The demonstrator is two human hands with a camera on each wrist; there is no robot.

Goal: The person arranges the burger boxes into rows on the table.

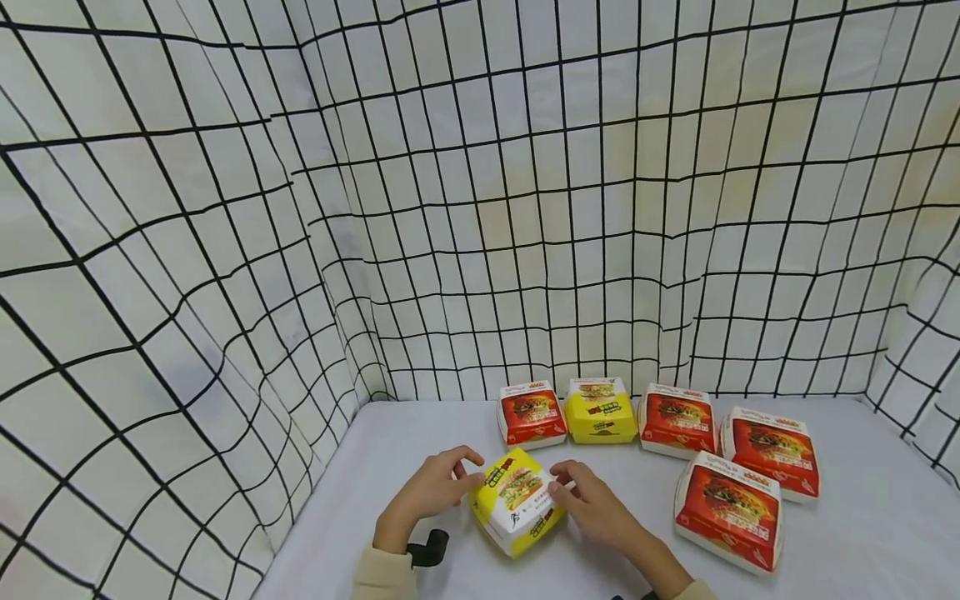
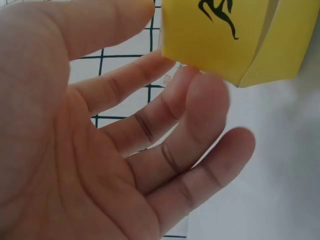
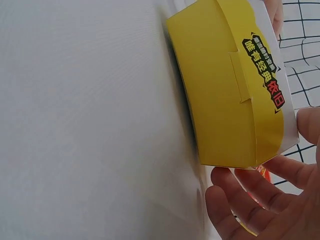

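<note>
A yellow-and-white burger box with a burger picture on its lid is turned cornerwise near the front of the table, between both hands. At its left corner, my left hand holds it with thumb and forefinger; in the left wrist view the other fingers curl loosely below the yellow box. My right hand grips the opposite corner, thumb on the lid's edge and fingers against the side. The right wrist view shows the box's closed front tab, with a shadow along its lower edge.
Behind stands a row with a red burger box, another yellow box and a second red box. To the right are two more red boxes, one farther back and one nearer. White cloth with black grid lines encloses the white table.
</note>
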